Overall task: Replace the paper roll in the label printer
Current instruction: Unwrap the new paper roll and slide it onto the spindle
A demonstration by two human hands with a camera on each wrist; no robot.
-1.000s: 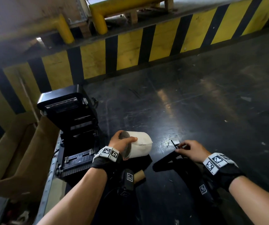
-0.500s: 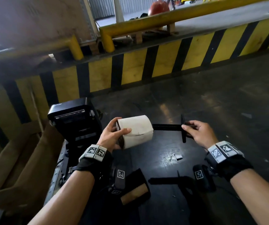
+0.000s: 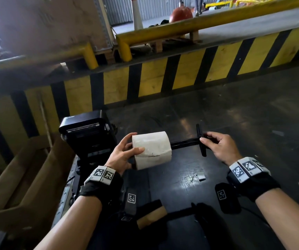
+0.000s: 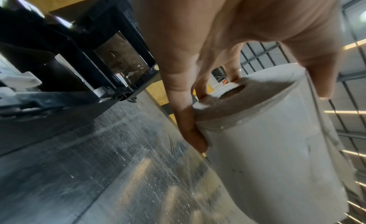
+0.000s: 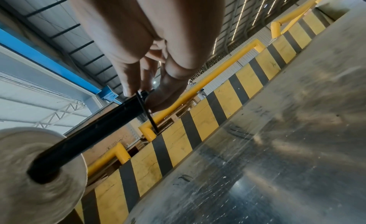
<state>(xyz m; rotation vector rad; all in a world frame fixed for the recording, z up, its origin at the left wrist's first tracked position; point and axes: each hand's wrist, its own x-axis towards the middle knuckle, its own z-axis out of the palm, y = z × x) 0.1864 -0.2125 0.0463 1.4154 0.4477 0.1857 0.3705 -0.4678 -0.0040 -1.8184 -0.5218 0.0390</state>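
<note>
Fingers (image 3: 127, 141) of left hand (image 3: 119, 156) grip paper roll (image 3: 152, 148); right hand (image 3: 221, 147) pinches spindle (image 3: 186, 142).

one paper roll (image 3: 152, 150), one spindle (image 3: 185, 142), one printer (image 3: 89, 134)

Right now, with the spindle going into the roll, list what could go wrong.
1. The right hand only pinches the spindle at its flanged end; it could twist or slip.
2. The paper roll is held in mid-air by the left hand; its outer wrap looks loose and might unwind.
</note>
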